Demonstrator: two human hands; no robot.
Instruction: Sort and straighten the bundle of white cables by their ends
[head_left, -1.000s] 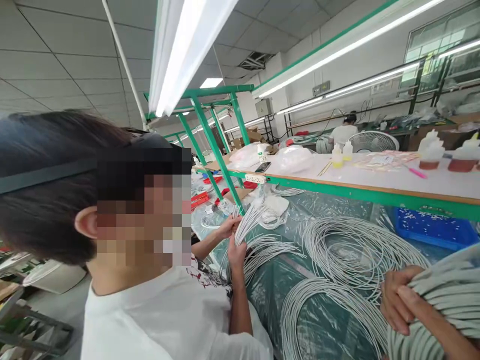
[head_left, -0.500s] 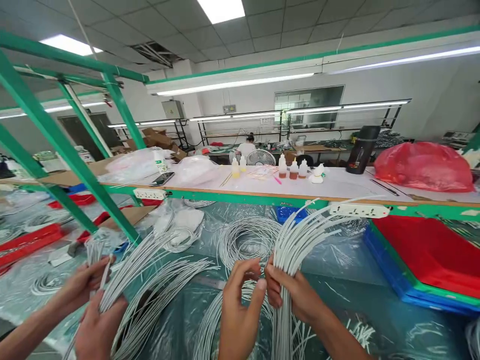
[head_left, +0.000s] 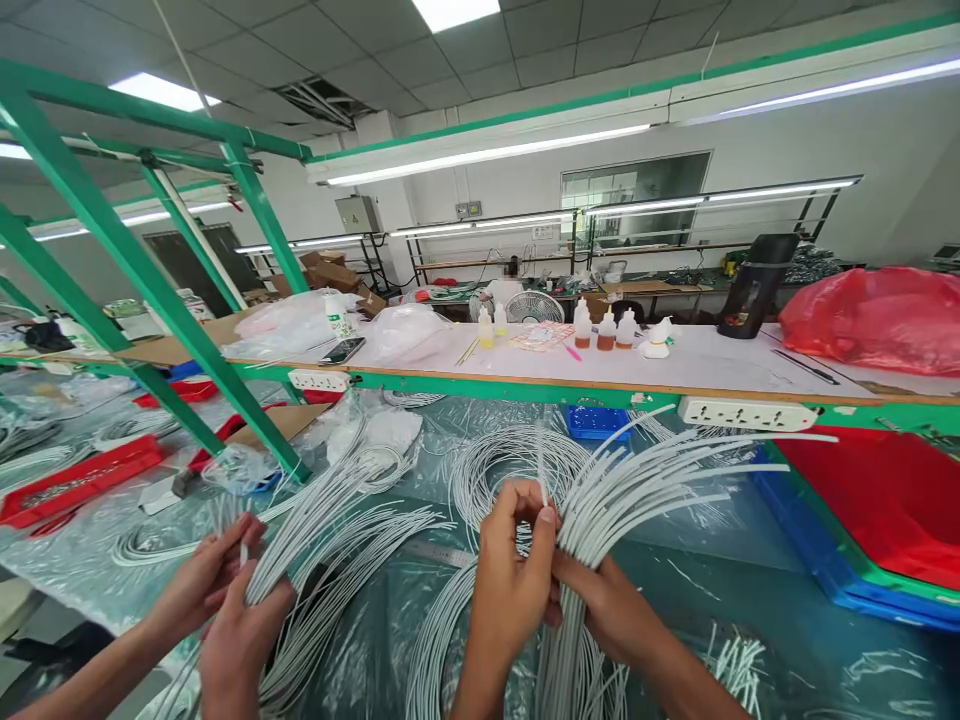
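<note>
My right hand [head_left: 607,610] is wrapped round a bundle of white cables [head_left: 645,480] that fans up and to the right. My left hand [head_left: 514,575] pinches a single white cable [head_left: 541,478] at the top of that bundle, between thumb and fingers. Both hands are over a table covered with clear plastic sheet [head_left: 720,590]. At the lower left, a co-worker's two hands [head_left: 225,600] hold a second bundle of white cables [head_left: 322,520].
Coils of white cable [head_left: 502,460] lie on the sheet behind my hands. A red tray in a blue one [head_left: 877,500] stands at the right. A green-edged shelf [head_left: 562,385] with bottles, power strips and bags runs across. Green frame struts [head_left: 150,290] slant at the left.
The view swung away from the co-worker's head to the table. My left hand closed onto one cable, and the bundle in my right hand now tilts further right.
</note>
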